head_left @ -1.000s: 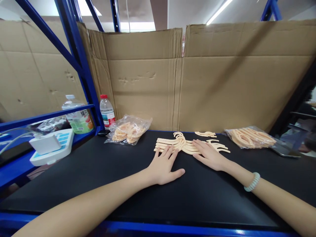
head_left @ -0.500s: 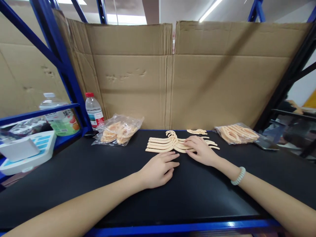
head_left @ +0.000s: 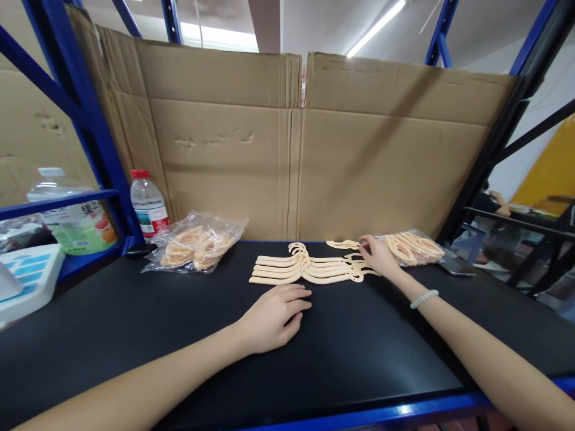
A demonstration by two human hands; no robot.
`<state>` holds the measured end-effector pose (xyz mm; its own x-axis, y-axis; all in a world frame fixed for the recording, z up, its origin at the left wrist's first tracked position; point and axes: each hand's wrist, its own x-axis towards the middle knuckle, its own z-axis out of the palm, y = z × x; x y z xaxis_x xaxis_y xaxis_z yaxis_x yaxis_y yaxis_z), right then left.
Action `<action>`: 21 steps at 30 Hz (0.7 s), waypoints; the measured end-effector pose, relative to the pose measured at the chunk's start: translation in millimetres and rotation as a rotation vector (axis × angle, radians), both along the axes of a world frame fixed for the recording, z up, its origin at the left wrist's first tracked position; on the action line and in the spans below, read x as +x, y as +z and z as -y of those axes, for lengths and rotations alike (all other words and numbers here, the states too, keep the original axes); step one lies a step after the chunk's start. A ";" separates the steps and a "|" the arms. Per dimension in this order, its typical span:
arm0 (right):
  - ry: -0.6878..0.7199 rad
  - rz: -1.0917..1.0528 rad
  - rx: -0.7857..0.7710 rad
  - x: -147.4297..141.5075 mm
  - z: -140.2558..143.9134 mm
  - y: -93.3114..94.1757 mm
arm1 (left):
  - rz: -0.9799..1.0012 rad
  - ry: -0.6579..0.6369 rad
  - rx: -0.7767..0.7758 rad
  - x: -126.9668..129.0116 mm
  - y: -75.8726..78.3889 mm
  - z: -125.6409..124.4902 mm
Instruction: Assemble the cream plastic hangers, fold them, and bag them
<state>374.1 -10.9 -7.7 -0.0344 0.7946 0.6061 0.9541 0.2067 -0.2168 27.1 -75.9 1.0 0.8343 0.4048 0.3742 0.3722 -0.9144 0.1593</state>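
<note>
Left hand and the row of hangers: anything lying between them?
Nothing. In the head view, only a bare strip of black table separates the left hand, resting palm down, from the row of hangers.

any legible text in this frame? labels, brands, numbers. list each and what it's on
"果": large dark character on the white and green label of the juice bottle on the blue shelf at left; the rest of that label is cut off or too blurred to read.
Water bottle with red cap: label print too small to read.
White device with blue keys: key markings unreadable.
Bags, hangers, cardboard: no text visible.
</note>
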 end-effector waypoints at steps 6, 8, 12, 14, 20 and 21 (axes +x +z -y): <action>-0.064 -0.011 -0.142 26.6 -26.5 5.1 | 0.008 -0.025 0.010 3.4 -0.7 0.2; -0.040 0.018 -0.200 26.2 -33.4 11.2 | 0.001 -0.023 0.018 2.8 -0.3 1.0; 0.009 0.087 -0.288 22.3 -43.1 19.3 | 0.002 -0.023 0.020 2.0 2.4 3.3; 0.024 0.119 -0.312 21.1 -46.5 20.2 | 0.013 -0.020 0.016 2.1 3.4 4.0; 0.003 0.179 -0.305 23.5 -53.6 21.5 | 0.044 -0.037 0.016 1.4 0.9 2.9; 0.004 0.185 -0.301 24.1 -54.0 21.9 | 0.045 -0.039 0.019 1.1 0.3 2.6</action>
